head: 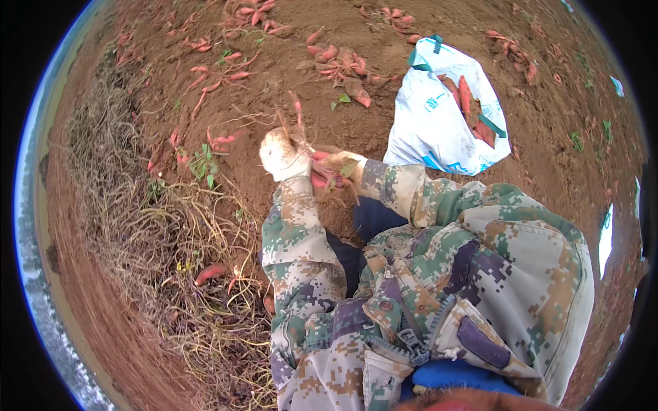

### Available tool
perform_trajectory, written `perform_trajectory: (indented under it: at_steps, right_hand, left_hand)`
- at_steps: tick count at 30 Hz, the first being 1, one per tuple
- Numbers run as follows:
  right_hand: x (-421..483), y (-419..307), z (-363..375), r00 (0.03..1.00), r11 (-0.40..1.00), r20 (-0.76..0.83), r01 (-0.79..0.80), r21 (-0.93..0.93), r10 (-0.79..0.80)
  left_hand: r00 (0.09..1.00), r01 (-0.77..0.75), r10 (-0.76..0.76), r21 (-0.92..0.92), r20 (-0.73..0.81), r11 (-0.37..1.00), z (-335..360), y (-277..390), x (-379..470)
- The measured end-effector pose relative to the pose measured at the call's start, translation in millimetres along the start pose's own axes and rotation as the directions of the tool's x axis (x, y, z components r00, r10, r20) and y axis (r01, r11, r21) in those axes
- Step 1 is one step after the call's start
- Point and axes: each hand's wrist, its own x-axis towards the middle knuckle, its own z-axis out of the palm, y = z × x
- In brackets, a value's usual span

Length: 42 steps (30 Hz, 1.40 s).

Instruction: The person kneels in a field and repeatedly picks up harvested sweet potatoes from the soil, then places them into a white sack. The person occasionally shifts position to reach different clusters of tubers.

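My left hand (279,152), in a soiled white glove, is closed around the stem end of a sweet potato plant (282,123), with thin roots sticking out past the fingers. Right beside it, my gloved right hand (341,161) grips a cluster of pink-red sweet potatoes (320,181) hanging from the same plant. My fingers partly cover the cluster. Beyond my right forearm stands a white plastic sack (419,120) with green handles, its mouth gaping. Several soil-covered sweet potatoes (465,97) lie inside it.
Clusters of dug sweet potatoes (342,67) lie on the brown soil (288,67) ahead. A heap of dry vines (175,246) runs along my left, with a single sweet potato (211,274) on it. Another white sack (606,241) shows at far right.
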Motion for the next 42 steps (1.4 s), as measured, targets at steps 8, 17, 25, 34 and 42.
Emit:
perform_trajectory:
  at_steps: [8, 17, 25, 34, 42]
  right_hand:
    - [-30.9, -4.0, -12.0, 0.968, 0.808, 0.25, -0.143, 0.571, -0.005]
    - [-156.8, -123.9, -38.6, 0.808, 0.808, 0.139, 0.528, 0.261, -0.573]
    - [-195.1, -223.3, -147.5, 0.59, 0.618, -0.369, 0.298, -0.728, -0.718]
    - [-123.4, -132.3, -19.9, 0.719, 0.162, 0.171, 0.37, -0.915, -0.674]
    - [-24.4, -59.6, 60.5, 0.78, 0.087, 0.268, 0.38, -0.921, -0.565]
  left_hand:
    - [0.99, -0.054, 0.049, -0.037, -0.135, 0.998, 31.1, 12.0, 6.0]
    - [0.957, -0.18, 0.148, -0.111, -0.249, 0.977, 28.3, 27.9, 6.5]
    - [0.906, -0.372, 0.318, -0.163, -0.28, 0.914, 28.5, 28.1, 9.4]
    - [0.967, -0.217, 0.167, -0.289, -0.19, 0.932, 22.9, 23.6, 6.4]
    - [0.984, -0.135, 0.103, -0.231, -0.144, 0.963, 7.5, 37.0, -11.8]
